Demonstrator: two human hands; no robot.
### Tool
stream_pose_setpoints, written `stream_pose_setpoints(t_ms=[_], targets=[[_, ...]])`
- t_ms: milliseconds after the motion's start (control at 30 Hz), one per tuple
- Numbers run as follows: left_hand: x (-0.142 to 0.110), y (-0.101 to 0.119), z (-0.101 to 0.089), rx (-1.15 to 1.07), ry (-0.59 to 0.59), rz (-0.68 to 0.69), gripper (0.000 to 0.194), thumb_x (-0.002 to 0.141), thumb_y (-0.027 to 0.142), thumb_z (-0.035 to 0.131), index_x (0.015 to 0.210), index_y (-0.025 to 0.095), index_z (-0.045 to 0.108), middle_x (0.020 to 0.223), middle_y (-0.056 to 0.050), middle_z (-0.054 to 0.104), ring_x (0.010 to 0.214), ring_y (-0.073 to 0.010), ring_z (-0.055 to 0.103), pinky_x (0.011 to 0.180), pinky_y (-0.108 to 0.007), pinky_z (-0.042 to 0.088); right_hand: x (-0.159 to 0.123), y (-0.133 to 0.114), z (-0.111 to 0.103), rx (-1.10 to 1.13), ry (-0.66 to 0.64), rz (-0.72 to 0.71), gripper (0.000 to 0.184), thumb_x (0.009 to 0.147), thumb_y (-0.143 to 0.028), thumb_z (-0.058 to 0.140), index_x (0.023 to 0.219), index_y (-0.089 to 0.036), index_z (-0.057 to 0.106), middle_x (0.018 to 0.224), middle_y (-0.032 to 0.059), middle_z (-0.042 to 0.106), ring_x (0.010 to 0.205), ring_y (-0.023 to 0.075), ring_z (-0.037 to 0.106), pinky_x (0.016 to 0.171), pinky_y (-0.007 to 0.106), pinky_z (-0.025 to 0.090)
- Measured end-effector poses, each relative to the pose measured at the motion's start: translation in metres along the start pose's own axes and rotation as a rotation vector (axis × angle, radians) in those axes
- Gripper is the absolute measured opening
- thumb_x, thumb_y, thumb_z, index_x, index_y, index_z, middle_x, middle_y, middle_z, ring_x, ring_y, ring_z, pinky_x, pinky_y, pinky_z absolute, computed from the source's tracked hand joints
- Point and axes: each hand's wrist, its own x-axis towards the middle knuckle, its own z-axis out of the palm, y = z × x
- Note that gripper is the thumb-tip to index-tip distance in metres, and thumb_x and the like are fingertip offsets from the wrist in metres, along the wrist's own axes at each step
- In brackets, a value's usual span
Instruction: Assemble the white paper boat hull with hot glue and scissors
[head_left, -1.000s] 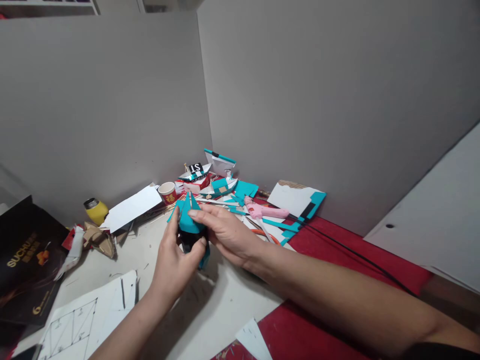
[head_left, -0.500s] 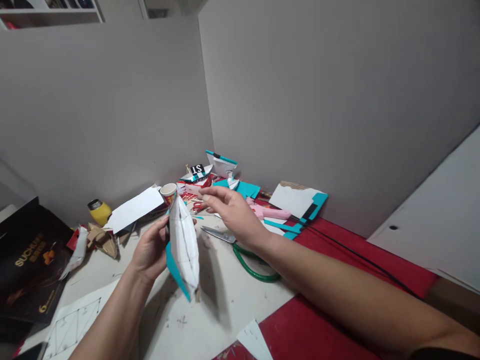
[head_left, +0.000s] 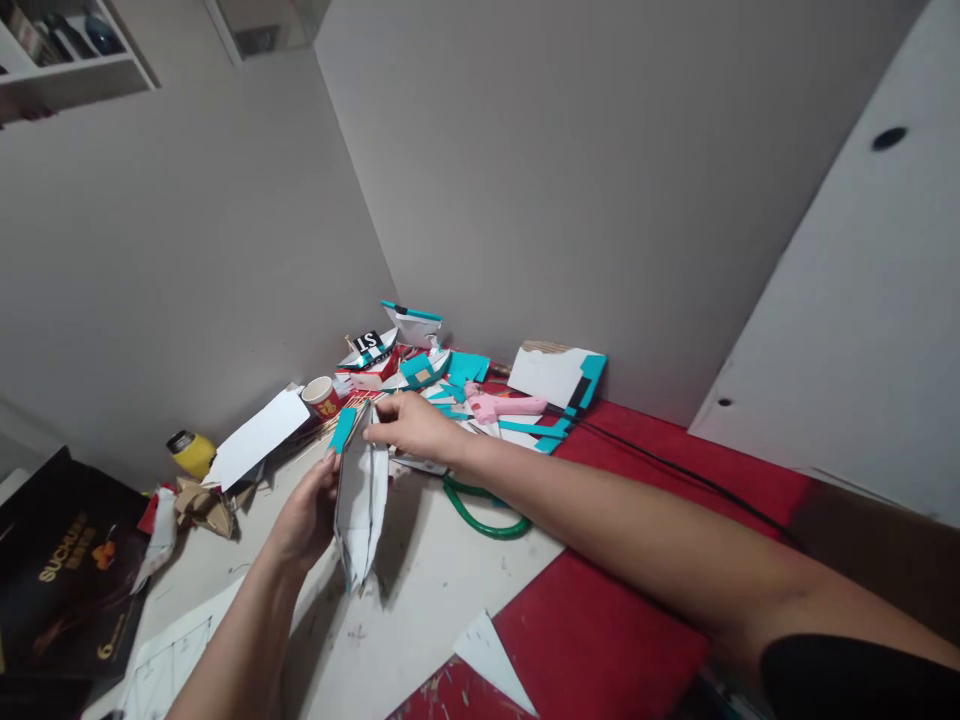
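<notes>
A white boat-shaped cardboard piece stands tilted above the table, pointed at its lower end, with a crease along its middle. My left hand grips it from the left side, fingers partly hidden behind it. A teal strip shows at its upper left. At the upper end, my right hand has thumb and fingers closed on the edge of the piece. Beneath my right forearm lie scissors with green handles, their blades mostly hidden.
A pink glue gun rests among teal and white scraps. Finished-looking small boats, a paper cup, a white sheet and a yellow container stand toward the back. A black box is at left.
My right hand has come down and left from the air onto the upper end of the boat piece. The piece has turned in my left hand, and the view has shifted right.
</notes>
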Motion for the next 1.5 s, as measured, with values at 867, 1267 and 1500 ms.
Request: stream_pose_setpoints(t_ms=[867,1267,1500], targets=[[-0.007,-0.060,0.017,0.554,0.423,0.106,0.023,0.071,0.022,0.066,0.091,0.013,0.072,0.070,-0.001,0.067,0.066,-0.0152,0.056,0.062,-0.023,0.042,-0.050,0.021,0.010,-0.684,-0.263,0.109,0.016,0.077,-0.019,0.056,0.073,-0.012,0.070,0.069,0.0065,0.067,0.060,0.0148,0.055,0.052,0.024,0.029],[-0.010,-0.082,0.016,0.359,0.445,-0.014,0.027,0.067,0.025,0.065,0.090,0.011,0.070,0.065,-0.003,0.066,0.056,-0.0161,0.058,0.055,-0.026,0.043,-0.051,0.042,0.020,-0.754,-0.301,0.119,0.014,0.075,-0.015,0.057,0.064,-0.013,0.066,0.064,0.0043,0.063,0.061,0.0143,0.053,0.051,0.024,0.028],[-0.008,-0.072,0.014,0.262,0.372,0.032,0.023,0.066,0.026,0.068,0.084,0.011,0.072,0.079,-0.006,0.072,0.074,-0.0204,0.063,0.072,-0.030,0.046,-0.057,0.034,0.020,-0.836,-0.305,0.073,0.014,0.078,-0.011,0.051,0.072,-0.013,0.064,0.067,0.0042,0.063,0.060,0.0124,0.052,0.054,0.022,0.030]])
